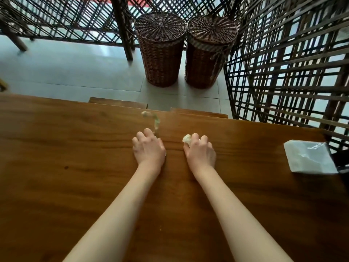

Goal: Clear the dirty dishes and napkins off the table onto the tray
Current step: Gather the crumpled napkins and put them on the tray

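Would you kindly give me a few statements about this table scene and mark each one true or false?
1. The right hand holds a crumpled white napkin. True.
2. Two wicker baskets stand on the floor beyond the table, both with lids on. True.
3. A tray loaded with dirty dishes sits in the middle of the table. False: no tray or dishes show; only food scraps and a clear plastic packet lie there.
4. The food scraps lie near the table's far edge, beyond the left hand. True.
5. The plastic packet lies at the table's left edge. False: it lies at the right edge.
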Action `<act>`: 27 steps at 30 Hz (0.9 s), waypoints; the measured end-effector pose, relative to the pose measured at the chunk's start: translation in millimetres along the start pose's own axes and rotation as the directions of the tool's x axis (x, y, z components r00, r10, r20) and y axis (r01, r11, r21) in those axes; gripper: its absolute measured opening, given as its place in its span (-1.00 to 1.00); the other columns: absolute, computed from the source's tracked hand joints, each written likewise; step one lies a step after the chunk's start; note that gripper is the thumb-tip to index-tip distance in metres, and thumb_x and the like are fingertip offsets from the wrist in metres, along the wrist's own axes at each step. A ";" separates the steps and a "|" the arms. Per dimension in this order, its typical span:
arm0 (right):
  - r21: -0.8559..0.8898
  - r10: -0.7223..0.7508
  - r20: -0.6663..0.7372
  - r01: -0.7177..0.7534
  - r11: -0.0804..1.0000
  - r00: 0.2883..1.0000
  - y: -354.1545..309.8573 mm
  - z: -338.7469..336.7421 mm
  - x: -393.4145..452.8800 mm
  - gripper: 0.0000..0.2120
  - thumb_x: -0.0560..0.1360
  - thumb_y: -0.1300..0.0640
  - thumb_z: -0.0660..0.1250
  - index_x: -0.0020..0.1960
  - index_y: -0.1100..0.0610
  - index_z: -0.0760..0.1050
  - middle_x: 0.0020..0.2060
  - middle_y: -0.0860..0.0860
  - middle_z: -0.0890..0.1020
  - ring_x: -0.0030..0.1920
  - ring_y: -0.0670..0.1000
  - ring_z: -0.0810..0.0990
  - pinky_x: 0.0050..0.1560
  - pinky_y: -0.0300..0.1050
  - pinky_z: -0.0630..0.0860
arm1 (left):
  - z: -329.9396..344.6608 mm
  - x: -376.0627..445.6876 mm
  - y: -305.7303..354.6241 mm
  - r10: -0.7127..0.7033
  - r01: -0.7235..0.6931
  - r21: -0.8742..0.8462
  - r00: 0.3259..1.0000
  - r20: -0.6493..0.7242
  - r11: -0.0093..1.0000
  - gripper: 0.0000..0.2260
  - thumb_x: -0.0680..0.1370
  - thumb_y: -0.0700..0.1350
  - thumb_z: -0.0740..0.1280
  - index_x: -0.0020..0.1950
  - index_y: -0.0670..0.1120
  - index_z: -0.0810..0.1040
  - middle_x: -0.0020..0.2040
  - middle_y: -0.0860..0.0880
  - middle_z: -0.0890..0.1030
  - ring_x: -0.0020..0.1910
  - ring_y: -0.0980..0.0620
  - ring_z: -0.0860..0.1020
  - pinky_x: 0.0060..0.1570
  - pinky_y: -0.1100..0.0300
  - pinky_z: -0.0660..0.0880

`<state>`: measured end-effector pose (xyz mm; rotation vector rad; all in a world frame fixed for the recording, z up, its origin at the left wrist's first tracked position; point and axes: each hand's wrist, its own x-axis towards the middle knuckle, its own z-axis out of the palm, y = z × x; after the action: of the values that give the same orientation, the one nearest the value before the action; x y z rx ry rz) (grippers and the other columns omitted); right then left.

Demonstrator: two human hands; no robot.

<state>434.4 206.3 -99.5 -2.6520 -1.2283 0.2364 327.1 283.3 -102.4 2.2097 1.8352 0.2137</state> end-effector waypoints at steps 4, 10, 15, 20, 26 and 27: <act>0.065 -0.027 0.030 0.025 0.998 0.999 3.8 -3.9 -3.7 -0.75 0.56 0.01 0.22 0.13 0.15 0.38 0.02 0.12 0.50 0.00 0.15 0.55 -0.19 -0.10 0.43 | -0.1 -10.2 -3.3 0.089 -0.090 -0.049 0.996 -0.025 0.995 -0.86 0.59 -0.23 0.14 0.05 -0.24 0.45 -0.03 -0.23 0.53 -0.02 -0.19 0.48 -0.09 0.04 0.44; 0.149 -0.018 0.079 0.006 0.989 0.997 8.2 -7.0 -21.5 -0.78 0.54 0.01 0.25 0.08 0.13 0.38 -0.02 0.09 0.51 -0.05 0.14 0.57 -0.17 -0.08 0.48 | -11.6 -17.9 -13.6 0.346 -0.348 0.007 0.932 -0.109 0.938 -0.83 0.37 -0.39 0.42 -0.33 -0.25 0.46 -0.50 -0.20 0.50 -0.53 -0.18 0.50 -0.59 0.14 0.42; 0.209 0.015 0.075 -0.030 0.977 0.997 11.1 -10.3 -37.3 -0.78 0.54 0.01 0.26 0.10 0.12 0.40 -0.04 0.08 0.52 -0.08 0.11 0.56 -0.19 -0.11 0.47 | -14.8 -19.6 -23.8 0.352 -0.361 -0.110 0.932 -0.090 0.926 -0.88 0.52 -0.26 0.31 -0.22 -0.24 0.48 -0.40 -0.22 0.57 -0.45 -0.23 0.56 -0.49 0.07 0.47; 0.297 0.062 0.067 -0.079 0.952 0.996 6.0 -19.5 -54.8 -0.81 0.53 0.03 0.26 0.06 0.12 0.41 -0.09 0.05 0.50 -0.15 0.05 0.50 -0.28 -0.17 0.35 | -21.0 -29.9 -42.1 0.213 -0.226 -0.291 0.974 -0.076 0.930 -0.82 0.60 -0.16 0.18 -0.08 -0.21 0.52 -0.23 -0.18 0.61 -0.22 -0.20 0.56 -0.26 0.06 0.46; 0.396 0.110 0.058 -0.124 0.910 0.992 -9.1 -36.5 -93.7 -0.84 0.52 0.04 0.25 -0.01 0.13 0.42 -0.15 0.04 0.49 -0.21 0.02 0.44 -0.29 -0.17 0.29 | -48.2 -56.5 -60.4 0.077 -0.074 -0.473 0.997 -0.014 0.878 -0.81 0.61 -0.15 0.16 -0.13 -0.15 0.52 -0.28 -0.06 0.58 -0.25 -0.06 0.57 -0.27 0.15 0.44; 0.402 0.118 0.056 -0.131 0.906 0.991 -11.7 -39.2 -102.7 -0.84 0.52 0.03 0.25 -0.02 0.12 0.41 -0.16 0.03 0.48 -0.21 0.01 0.44 -0.31 -0.17 0.28 | -53.4 -62.2 -63.1 0.076 -0.065 -0.479 0.997 0.003 0.875 -0.81 0.61 -0.14 0.16 -0.12 -0.14 0.52 -0.27 -0.06 0.59 -0.25 -0.05 0.57 -0.26 0.14 0.45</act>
<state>369.1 130.2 -52.8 -2.3679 -0.8976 0.4968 241.0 238.6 -66.5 1.9153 1.4844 0.5883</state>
